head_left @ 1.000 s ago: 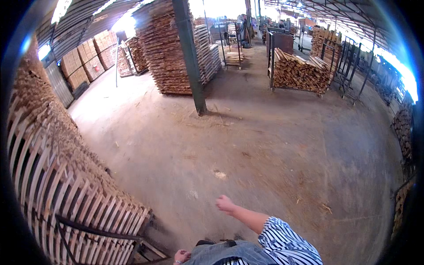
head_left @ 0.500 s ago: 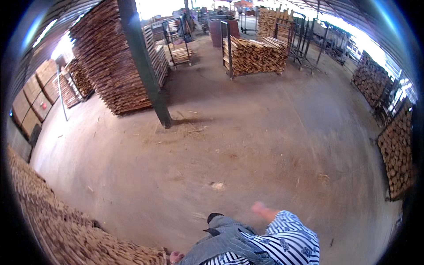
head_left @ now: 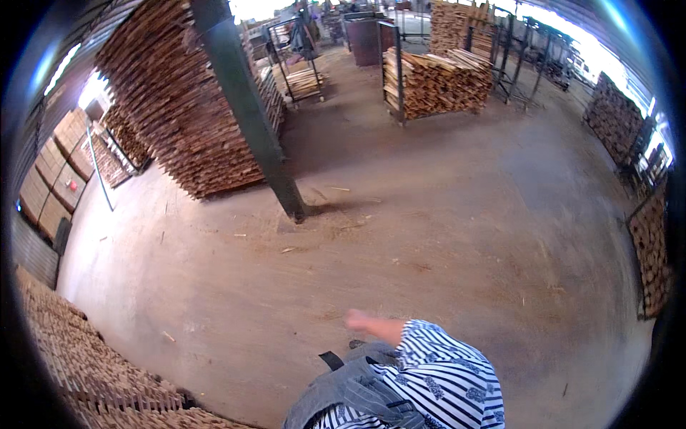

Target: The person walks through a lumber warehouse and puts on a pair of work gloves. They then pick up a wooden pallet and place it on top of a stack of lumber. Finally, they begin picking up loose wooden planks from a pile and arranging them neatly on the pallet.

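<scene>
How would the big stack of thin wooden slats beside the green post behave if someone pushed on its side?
The stack of slats would probably not move as one block: it stands tall beside the green post and looks heavy. Its many thin layers appear loose, so top slats might slide off. A single slat is likely light and slightly bendy. The right hand is blurred and appears empty.

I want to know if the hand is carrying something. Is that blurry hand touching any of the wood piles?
Apart. The head view shows the hand held out empty over bare floor, with open ground between it and the nearest wood stack.
</scene>
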`<state>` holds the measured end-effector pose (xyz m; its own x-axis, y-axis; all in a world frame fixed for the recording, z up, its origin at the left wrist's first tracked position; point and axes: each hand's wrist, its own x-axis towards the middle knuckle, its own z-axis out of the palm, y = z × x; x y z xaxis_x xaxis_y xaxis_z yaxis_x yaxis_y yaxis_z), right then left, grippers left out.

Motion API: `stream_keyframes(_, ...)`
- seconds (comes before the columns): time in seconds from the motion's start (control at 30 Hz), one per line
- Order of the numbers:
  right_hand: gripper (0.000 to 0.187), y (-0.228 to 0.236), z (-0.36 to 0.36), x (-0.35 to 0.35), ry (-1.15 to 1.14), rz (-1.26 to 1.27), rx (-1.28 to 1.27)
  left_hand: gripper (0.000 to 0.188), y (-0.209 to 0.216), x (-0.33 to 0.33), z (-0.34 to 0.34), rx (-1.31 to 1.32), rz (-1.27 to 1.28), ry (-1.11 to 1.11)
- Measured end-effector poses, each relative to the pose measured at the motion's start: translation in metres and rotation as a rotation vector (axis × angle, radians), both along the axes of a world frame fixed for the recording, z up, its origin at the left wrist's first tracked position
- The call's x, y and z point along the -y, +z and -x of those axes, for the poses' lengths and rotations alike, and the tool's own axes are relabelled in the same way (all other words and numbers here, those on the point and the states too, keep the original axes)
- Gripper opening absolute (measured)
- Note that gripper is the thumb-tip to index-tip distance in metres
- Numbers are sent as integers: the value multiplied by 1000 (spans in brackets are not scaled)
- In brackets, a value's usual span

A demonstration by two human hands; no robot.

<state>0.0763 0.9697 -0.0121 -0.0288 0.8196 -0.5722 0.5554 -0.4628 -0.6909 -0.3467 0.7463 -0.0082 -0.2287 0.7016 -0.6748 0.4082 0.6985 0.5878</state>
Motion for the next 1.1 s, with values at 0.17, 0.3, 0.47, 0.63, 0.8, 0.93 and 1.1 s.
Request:
stream_keyframes(0.17,24,71,134,-140,-77,102,-637,31,1,-90,13,139,-18,208)
stream_keyframes(0.3,29,123,210,-214,129,108,-754,35,19,-154,33,100,5,276)
stream_keyframes(0.47,28,-11,170,-267,261,-130,-262,37,-7,-271,103,27,-49,216)
stream_keyframes(0.63,25,-99,84,-287,542,128,528,38,10,-348,203,-136,112,177)
stream_keyframes(0.8,10,-77,66,-362,1028,-36,676,39,-10,-468,252,-118,245,38)
stream_keyframes(0.93,14,-102,132,-509,878,-272,177,44,-67,-568,291,-40,187,116)
stream_keyframes(1.1,16,-127,287,-724,68,252,-256,45,-101,-654,358,40,122,293)
